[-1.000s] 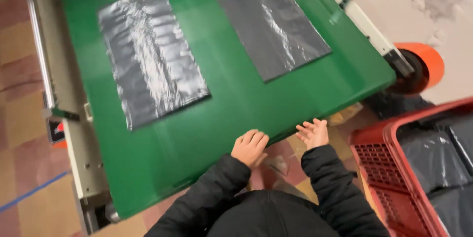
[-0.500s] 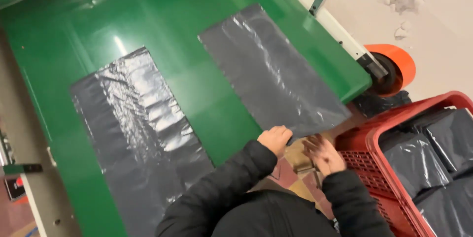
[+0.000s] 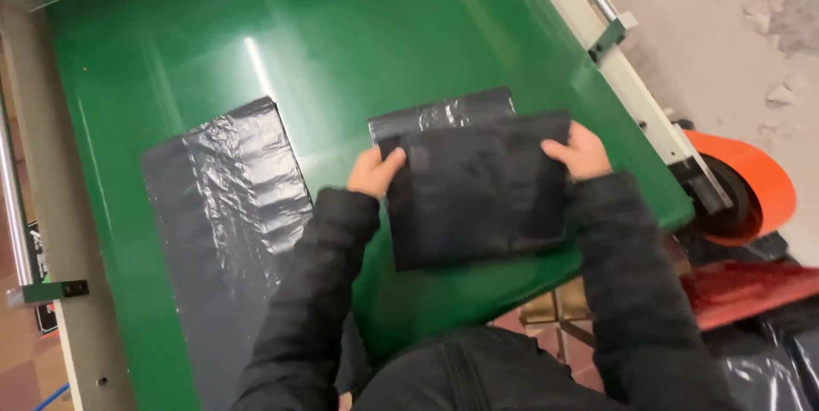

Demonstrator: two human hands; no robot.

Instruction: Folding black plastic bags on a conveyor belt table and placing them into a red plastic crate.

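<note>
2 black bags on green belt (image 3: 341, 44): flat bag (image 3: 223, 223) lies left; folded bag (image 3: 473, 180) mid-right. Left hand (image 3: 374, 172) & right hand (image 3: 580, 151) pinch its far corners, fingers closed. Orange wheel (image 3: 751, 185), red crate (image 3: 751, 291) right; concrete floor beyond.

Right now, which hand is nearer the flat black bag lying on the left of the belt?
Left. The left hand is just beside the flat bag; the right hand grips the folded bag farther off.

Single head-worn camera, looking steeply down from close above green conveyor belt (image 3: 341, 44); no second view.
</note>
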